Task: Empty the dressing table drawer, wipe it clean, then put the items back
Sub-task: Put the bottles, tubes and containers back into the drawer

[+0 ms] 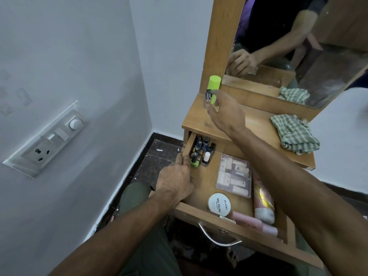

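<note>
The drawer stands pulled out, its long axis running toward the person. The right hand reaches over the bench, grip wide, just beside an upright small bottle and green tube. The left hand lies on the drawer's left wall, its grip touching a green nail-polish bottle.

**Pale corner, wooden mirror stand**

Pale grey walls meet just left of the mirror. Further left, a switch panel with socket and dial. Below it, dark speckled floor, edged by white skirting.
</note>
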